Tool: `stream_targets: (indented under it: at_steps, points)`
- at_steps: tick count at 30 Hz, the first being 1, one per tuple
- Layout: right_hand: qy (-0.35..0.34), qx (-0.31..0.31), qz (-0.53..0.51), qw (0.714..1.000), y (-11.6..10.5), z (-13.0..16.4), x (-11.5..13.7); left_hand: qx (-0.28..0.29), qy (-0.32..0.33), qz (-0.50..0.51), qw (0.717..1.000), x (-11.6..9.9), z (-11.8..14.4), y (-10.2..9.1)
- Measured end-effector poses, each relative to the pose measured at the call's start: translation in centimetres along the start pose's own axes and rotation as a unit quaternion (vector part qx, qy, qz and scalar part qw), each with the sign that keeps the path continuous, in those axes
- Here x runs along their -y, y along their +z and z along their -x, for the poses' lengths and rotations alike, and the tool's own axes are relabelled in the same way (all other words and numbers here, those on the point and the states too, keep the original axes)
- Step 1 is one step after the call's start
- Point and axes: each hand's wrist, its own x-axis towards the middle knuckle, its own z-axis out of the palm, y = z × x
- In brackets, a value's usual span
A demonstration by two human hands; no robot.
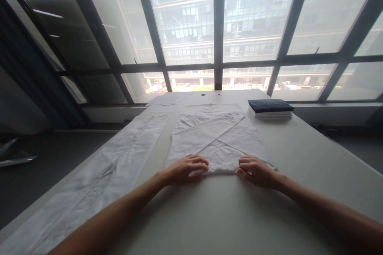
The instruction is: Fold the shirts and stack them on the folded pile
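A white shirt (209, 131) lies flat on the white table, with two long strips like sleeves folded diagonally across it. Its near edge is bunched and wrinkled. At the left part of that edge, my left hand (187, 169) has its fingers curled over the cloth, the thumb low beside them. My right hand (254, 170) pinches the same edge farther right, fingers bent and thumb underneath. A short stretch of crumpled hem shows between the two hands. The fabric under my fingers is hidden.
A long wrinkled white cloth (110, 167) runs along the left side of the table (227, 223). At the far right is a folded stack, a dark blue cloth (271, 105) on top of white ones (273, 115). Papers (164, 103) lie far left. Tall windows (191, 16) stand behind.
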Motion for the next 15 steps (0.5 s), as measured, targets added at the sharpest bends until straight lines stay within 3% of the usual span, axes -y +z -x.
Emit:
stream_targets:
  at_steps: [4,9,15]
  points:
    - [-0.001,-0.004,0.007,1.0,0.12,0.01,-0.07,0.024,-0.004,0.022,0.999,0.0,0.0,-0.22]
    - [-0.027,-0.073,-0.013,0.997,0.04,0.0,-0.31,0.021,-0.011,-0.011,1.0,-0.09,-0.05,0.1]
    - [-0.019,0.044,0.002,0.999,-0.26,-0.5,0.19,0.07,-0.006,0.006,0.997,0.12,-0.16,0.17]
